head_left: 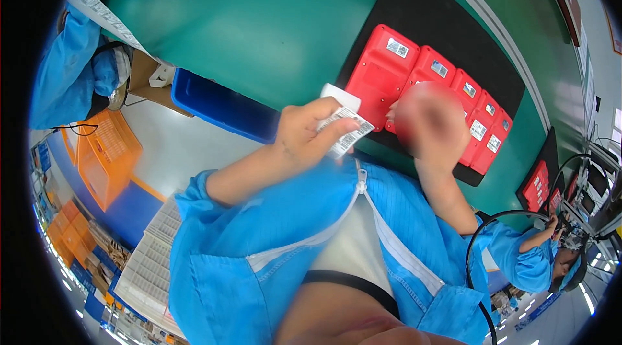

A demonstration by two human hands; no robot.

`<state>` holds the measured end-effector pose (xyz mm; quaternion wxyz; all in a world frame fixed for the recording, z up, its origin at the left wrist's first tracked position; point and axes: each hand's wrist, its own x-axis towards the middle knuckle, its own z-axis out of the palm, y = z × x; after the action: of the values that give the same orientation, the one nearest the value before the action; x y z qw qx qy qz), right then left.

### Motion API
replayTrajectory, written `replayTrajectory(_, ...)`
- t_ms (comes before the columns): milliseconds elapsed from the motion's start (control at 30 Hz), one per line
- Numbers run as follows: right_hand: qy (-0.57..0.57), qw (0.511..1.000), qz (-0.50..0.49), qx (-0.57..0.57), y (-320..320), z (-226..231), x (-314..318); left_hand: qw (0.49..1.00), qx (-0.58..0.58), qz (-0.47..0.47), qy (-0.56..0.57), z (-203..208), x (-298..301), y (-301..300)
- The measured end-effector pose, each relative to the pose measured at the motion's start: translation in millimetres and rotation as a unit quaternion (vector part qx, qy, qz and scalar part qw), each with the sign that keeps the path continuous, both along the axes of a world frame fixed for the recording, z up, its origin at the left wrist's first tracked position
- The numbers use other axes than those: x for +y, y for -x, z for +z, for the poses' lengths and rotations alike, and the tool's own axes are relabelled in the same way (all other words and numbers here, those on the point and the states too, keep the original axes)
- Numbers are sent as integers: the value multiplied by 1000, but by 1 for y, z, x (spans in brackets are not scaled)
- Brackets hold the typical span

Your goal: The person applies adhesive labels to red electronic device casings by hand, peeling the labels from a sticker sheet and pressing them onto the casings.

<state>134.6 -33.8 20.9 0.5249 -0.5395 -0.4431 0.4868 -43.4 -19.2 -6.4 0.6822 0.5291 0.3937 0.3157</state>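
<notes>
My left hand (304,128) is closed on a small stack of white barcode labels (343,132), pinched between thumb and fingers. A blank white piece (339,97) sticks out above the thumb side. Several red plastic housings (379,73) lie in a row on a black mat (409,5). Most of them bear small printed stickers. Over the middle of the row is my right hand (435,128), smeared by motion. Its fingers cannot be made out, and it hides part of the housings beneath.
A blue bin (223,106) stands at the table's left edge, beside a cardboard box (141,79). An orange crate (107,157) is further left. More red pieces (536,186) lie on another mat at the right, near a co-worker in blue (518,257). A black cable (476,241) hangs by my right arm.
</notes>
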Motion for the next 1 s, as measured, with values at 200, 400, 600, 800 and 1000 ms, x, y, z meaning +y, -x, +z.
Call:
replayTrajectory(200,122,984,111,63,12,8,7,997,-71,40,10,-3,5,-1)
replayTrajectory(400,-129,973,13,-193,0,2,7,998,-30,-13,-52,-7,2,2)
replayTrajectory(600,184,981,10,-66,-11,9,31,994,-10,-64,-83,-12,5,17)
replayTrajectory(800,194,973,-19,-124,-1,9,32,992,-10,-66,-103,-16,8,22)
replayTrajectory(1000,213,969,-13,-127,-3,10,34,989,12,-83,-123,-17,10,23)
